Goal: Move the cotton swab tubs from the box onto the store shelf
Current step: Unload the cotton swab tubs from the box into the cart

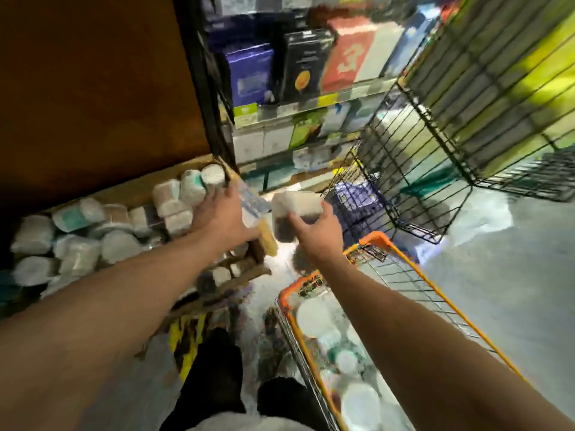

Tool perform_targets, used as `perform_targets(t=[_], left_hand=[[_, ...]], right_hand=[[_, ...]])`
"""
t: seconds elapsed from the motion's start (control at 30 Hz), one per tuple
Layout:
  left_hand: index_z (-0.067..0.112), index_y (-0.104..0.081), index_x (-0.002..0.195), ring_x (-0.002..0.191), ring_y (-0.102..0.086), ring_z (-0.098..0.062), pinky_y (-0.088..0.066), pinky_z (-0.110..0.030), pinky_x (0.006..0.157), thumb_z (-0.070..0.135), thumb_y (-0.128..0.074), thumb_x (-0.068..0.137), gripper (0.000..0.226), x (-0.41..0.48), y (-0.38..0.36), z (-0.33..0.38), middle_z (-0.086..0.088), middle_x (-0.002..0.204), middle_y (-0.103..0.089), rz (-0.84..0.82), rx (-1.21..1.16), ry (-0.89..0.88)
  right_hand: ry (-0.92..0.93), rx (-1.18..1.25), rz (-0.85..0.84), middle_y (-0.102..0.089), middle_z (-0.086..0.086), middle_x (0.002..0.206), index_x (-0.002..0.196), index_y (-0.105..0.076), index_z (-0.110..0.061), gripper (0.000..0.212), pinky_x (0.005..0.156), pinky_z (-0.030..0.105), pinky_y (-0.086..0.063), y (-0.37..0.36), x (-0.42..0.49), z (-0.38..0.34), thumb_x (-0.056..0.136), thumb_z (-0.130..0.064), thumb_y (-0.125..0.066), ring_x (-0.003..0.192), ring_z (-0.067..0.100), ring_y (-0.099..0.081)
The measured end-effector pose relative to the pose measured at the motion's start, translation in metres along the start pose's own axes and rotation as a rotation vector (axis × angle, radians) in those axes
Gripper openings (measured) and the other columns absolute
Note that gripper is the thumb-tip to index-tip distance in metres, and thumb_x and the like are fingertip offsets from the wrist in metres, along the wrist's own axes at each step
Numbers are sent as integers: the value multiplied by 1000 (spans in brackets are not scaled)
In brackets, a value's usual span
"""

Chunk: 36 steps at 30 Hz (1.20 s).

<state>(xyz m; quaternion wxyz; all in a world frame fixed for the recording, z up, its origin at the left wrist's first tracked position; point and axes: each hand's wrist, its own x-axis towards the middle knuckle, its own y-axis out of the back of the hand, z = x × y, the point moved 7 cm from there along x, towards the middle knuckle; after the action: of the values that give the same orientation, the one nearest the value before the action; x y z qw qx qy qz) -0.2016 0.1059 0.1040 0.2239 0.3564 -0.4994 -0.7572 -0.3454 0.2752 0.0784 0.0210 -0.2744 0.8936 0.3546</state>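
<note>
The fingers [327,213] of the right hand [314,228] are curled tight around a small see-through plastic tub with a white top [294,209], with the thumb on its near side. This tub is held up in the air, between the shelf and the cart. The fingers [214,195] of the left hand [222,216] look stretched out and rest against a pile of round white-topped tubs [174,200] on the brown shelf [130,188]. The picture is blurry there, so it is hard to see each finger. More tubs in the same pile lie on their sides along the shelf to the left. Both arms are bare and reach forward. Below the right arm is a wire cart with an orange rim [401,253], and more white-topped tubs [314,315] lie inside it. Beyond the right hand is a big black wire basket [435,157]. Past that, coloured boxes [298,66] stand in rows on far shelves. The floor [497,275] is grey, and black trouser legs [214,368] show at the bottom.
</note>
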Motion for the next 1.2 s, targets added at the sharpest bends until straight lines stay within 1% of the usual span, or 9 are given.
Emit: perform_targets(t=[0.2, 0.3, 0.5, 0.63, 0.77, 0.83, 0.93, 1.07, 1.2], left_hand=[[16, -20, 153, 122, -54, -36, -50, -46, 97, 68, -78, 60, 121, -41, -53, 154, -13, 142, -49, -36, -22, -276], [16, -16, 156, 125, -52, -35, -50, -47, 98, 71, -77, 64, 124, -71, -127, 209, -12, 144, -45, -217, 54, -360], [21, -25, 149, 114, -58, -33, -48, -40, 81, 63, -79, 64, 109, -112, -266, 204, -8, 131, -52, -467, 94, -279], [19, -18, 155, 121, -55, -37, -51, -45, 93, 59, -78, 74, 108, -114, -306, 194, -15, 139, -46, -607, 88, -266], [17, -37, 149, 129, -50, -34, -48, -43, 102, 42, -75, 85, 78, -94, -268, 206, -14, 142, -46, -590, -84, -335], [15, -54, 135, 117, -58, -31, -49, -39, 97, 36, -72, 89, 54, -72, -217, 207, -13, 127, -60, -467, -184, -352], [18, -67, 114, 98, -67, -22, -51, -31, 88, 31, -69, 91, 26, -35, -136, 186, -3, 105, -72, -301, -442, -247], [21, -68, 109, 91, -65, -17, -48, -27, 79, 26, -62, 96, 15, 6, -62, 96, 2, 99, -72, -126, -527, -130], [23, -68, 102, 96, -66, -24, -52, -32, 81, 29, -60, 94, 13, 26, -64, -54, -1, 101, -72, -98, -492, 150]], right_hand=[[-340, 34, 135, -67, -6, 97, 116, -61, -21, 64, 81, 30, -49, 102, -37, 150, 71, -65, -75, 91, 13, -62], [-563, 29, 150, -74, 2, 101, 113, -67, -14, 79, 79, 31, -51, 118, -73, 244, 62, -75, -71, 99, 22, -70], [-954, -40, 27, -66, 18, 124, 130, -52, -5, 94, 95, 43, -53, 88, -148, 369, 66, -69, -78, 114, 36, -64], [-995, -84, -33, -58, 20, 133, 143, -41, -6, 91, 101, 44, -49, 71, -164, 392, 80, -66, -69, 122, 39, -57], [-749, -163, 44, -67, 16, 126, 142, -49, -8, 53, 95, 31, -42, 85, -124, 334, 100, -41, -52, 123, 34, -59], [-608, -129, 75, -73, 13, 115, 131, -60, -12, 37, 82, 28, -41, 88, -89, 273, 102, -33, -52, 114, 31, -64], [-408, -72, 116, -74, 14, 102, 114, -68, -13, 26, 82, 33, -43, 82, -37, 169, 100, -30, -56, 103, 33, -66], [-187, -37, 19, -76, 6, 95, 103, -71, -16, 26, 87, 34, -51, 19, 13, 43, 97, -36, -57, 95, 28, -69], [-8, -101, -222, -76, 4, 89, 98, -69, -19, 28, 85, 37, -55, -93, 26, -35, 93, -41, -54, 87, 28, -72]])
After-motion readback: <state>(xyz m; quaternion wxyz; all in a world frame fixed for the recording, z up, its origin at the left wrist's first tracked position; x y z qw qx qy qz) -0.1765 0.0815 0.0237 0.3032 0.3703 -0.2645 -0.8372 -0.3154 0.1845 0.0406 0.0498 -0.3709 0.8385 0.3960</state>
